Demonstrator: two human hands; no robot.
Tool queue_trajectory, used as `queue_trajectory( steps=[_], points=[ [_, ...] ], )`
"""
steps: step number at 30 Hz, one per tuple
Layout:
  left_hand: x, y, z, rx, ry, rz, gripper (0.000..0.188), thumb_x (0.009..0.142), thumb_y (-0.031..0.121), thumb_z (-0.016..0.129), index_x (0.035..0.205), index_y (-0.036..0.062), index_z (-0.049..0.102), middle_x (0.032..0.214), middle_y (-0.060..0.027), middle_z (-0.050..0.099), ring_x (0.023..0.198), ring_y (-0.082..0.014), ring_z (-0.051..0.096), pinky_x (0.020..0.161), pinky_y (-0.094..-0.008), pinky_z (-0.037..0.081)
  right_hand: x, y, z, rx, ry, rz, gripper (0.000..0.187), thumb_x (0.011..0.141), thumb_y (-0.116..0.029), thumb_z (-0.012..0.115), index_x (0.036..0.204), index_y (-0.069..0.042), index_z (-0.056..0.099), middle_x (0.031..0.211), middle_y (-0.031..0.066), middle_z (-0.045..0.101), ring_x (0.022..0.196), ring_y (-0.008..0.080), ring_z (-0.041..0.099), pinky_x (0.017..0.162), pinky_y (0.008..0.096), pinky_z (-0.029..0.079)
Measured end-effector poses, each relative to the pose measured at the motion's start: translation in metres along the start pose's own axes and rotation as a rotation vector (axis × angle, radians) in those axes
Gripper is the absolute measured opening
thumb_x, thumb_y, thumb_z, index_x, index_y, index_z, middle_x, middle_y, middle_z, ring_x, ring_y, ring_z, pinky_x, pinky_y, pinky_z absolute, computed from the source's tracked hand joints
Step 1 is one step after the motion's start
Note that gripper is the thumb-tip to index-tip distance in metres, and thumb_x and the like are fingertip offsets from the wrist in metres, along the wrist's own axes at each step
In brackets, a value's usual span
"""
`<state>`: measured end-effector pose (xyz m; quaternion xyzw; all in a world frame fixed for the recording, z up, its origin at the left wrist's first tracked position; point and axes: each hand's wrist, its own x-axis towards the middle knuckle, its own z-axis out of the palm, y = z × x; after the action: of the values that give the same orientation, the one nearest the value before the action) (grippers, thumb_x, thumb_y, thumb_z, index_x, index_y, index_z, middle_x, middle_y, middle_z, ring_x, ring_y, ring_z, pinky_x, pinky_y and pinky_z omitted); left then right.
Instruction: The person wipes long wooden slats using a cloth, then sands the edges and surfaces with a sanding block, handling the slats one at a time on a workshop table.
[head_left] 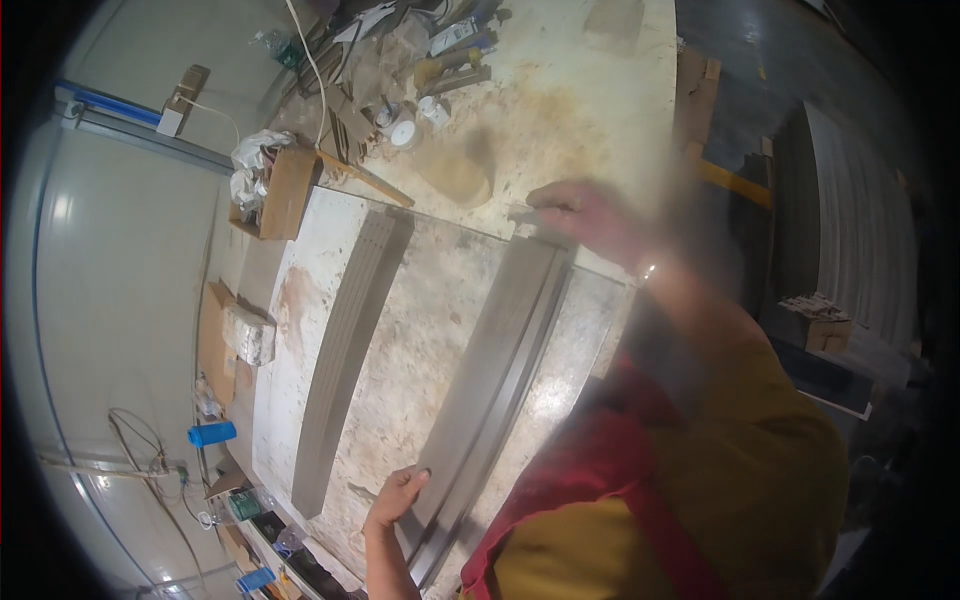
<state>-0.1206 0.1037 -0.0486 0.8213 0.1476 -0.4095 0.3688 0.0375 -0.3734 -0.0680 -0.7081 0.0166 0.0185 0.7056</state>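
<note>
A long grey-brown board (487, 360) lies lengthwise on the worktable, with a narrower strip (505, 410) along its right side. My left hand (402, 496) is at the board's near end, closed on its left edge with the thumb on top. At the far end, my right hand (588, 218) is over the board's end. Its fingers are pinched together, and whatever small thing may be between them is too unclear to name. To the left, apart from both hands, lies a stack of similar long grey strips (352, 350).
A wooden stick (365, 178) and a cardboard box (287, 195) with crumpled plastic lie beyond the strips. Farther back are white jars (403, 135) and piled scraps. A wrapped white block (250, 335) and a blue cup (212, 433) sit at the left. Stacked panels (865, 230) stand far right.
</note>
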Motion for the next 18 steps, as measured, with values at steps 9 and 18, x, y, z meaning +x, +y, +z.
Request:
queue_trajectory(
  steps=[9,18],
  points=[
    [0.0,0.0,0.007,0.043,-0.004,0.053,0.046,0.089,0.045,0.059,0.088,-0.0008,0.062,0.073,0.0036,0.052,0.071,-0.0077,0.045,0.063,-0.025,0.04,-0.019,-0.006,-0.061,-0.616,-0.389,-0.295,0.026,0.088,-0.021,0.063,0.106,-0.003,0.061,0.106,0.0099,0.058,0.101,0.0228,0.057,0.088,0.0337,0.046],
    [-0.005,0.009,0.028,0.389,0.31,0.145,0.061,0.087,0.057,0.051,0.08,-0.0023,0.062,0.071,-0.0235,0.061,0.067,-0.0344,0.059,0.065,-0.0429,0.045,-0.023,-0.019,0.009,-0.216,-0.237,-0.096,0.034,0.087,-0.011,0.061,0.118,0.002,0.056,0.117,0.01,0.058,0.108,0.0182,0.055,0.093,0.0297,0.043]
  ],
)
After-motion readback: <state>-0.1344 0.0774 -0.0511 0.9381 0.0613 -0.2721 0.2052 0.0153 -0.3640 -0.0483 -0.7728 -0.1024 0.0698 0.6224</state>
